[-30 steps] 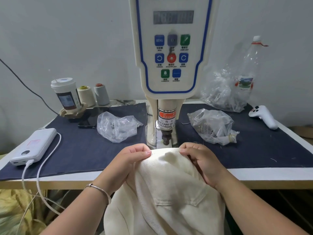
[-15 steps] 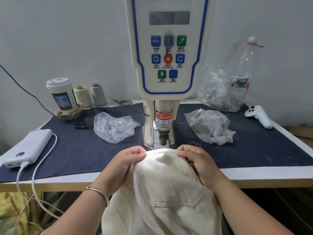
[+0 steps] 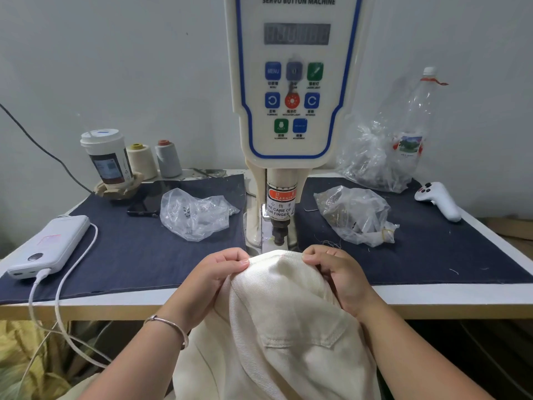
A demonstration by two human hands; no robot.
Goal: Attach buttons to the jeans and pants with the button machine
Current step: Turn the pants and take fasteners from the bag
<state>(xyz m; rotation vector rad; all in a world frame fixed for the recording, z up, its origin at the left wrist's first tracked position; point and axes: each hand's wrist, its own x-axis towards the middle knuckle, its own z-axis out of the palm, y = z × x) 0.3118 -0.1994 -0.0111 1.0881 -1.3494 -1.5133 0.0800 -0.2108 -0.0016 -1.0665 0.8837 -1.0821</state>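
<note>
Cream pants lie bunched in front of the servo button machine. Their top edge sits just below the machine's dark punch head. My left hand pinches the fabric's left side, with a silver bracelet on its wrist. On the right side my right hand grips the same top edge, fingers curled over it. A pocket flap shows lower on the pants. The die under the punch is hidden by the cloth.
A clear bag of buttons lies left of the machine and another bag right of it, both on dark denim. A power bank, cup, thread cones, phone, bottle and white controller stand around.
Both hands keep their hold on the pants' top edge below the punch. The cloth between them has shifted slightly and lies smoother.
</note>
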